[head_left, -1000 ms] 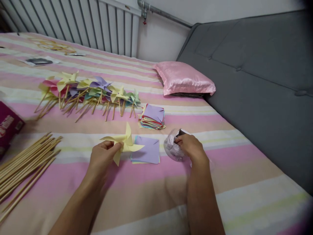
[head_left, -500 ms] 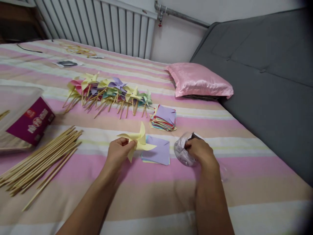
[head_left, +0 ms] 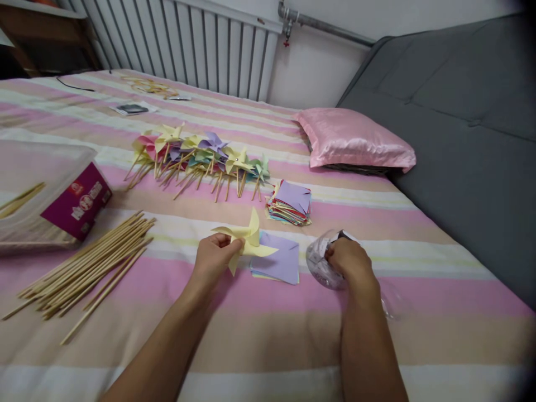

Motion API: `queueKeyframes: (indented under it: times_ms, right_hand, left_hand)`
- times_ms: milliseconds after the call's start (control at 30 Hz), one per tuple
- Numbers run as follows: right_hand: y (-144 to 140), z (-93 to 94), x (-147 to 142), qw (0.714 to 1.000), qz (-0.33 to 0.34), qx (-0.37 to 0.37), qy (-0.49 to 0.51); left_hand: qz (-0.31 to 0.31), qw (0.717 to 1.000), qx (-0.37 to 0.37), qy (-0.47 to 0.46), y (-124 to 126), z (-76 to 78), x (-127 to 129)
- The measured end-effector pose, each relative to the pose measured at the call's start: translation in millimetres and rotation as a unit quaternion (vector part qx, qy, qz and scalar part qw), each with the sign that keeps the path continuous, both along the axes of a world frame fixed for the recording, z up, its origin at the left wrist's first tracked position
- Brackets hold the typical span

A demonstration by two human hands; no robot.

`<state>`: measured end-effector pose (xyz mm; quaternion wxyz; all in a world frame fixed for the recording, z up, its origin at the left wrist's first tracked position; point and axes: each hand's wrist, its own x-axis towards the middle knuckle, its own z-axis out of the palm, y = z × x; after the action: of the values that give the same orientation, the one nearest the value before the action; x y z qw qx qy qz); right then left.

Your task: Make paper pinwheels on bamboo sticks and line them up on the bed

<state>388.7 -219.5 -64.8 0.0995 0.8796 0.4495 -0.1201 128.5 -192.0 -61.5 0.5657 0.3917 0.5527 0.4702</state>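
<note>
Pinched between the thumb and fingers of my left hand (head_left: 218,254) is a yellow paper pinwheel (head_left: 251,240) with folded blades and no stick on it. A small stack of purple-topped paper squares (head_left: 278,262) lies just beneath and to its right. My right hand (head_left: 349,258) reaches into the mouth of a clear plastic container (head_left: 320,268) with small silvery contents. Its fingers are bent together, and their tips are hidden inside. A thicker pile of cut coloured squares (head_left: 291,201) sits behind the small stack.
Finished pinwheels on sticks (head_left: 201,153) lie heaped farther back. Loose wooden sticks (head_left: 96,265) are spread at left, beside a clear bin (head_left: 46,195) with a purple label. A pink pillow (head_left: 355,137) rests against the grey headboard (head_left: 460,111). The striped bedsheet (head_left: 268,346) lies under everything.
The whole view has shifted, so things appear farther right. My left hand still holds the yellow pinwheel, and my right hand stays in the clear container.
</note>
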Motion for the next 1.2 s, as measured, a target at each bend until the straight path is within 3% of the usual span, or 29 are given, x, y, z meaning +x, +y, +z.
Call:
queueKeyframes:
  times_ms: [367,867,1200]
  right_hand:
    - [1,7.9,-1,0.999,0.016,-0.009,0.026]
    - [-5,2.6,8,0.987,0.138,-0.037,0.070]
    - [-10,13.3,2,0.994,0.103,-0.021,0.035]
  left_hand:
    - [-0.002,1.000,-0.006,-0.005,0,0.5,0]
    - [-0.013,1.000,-0.001,0.002,2,-6.7,-2]
    - [-0.013,1.000,-0.001,0.012,2,-6.4,-1]
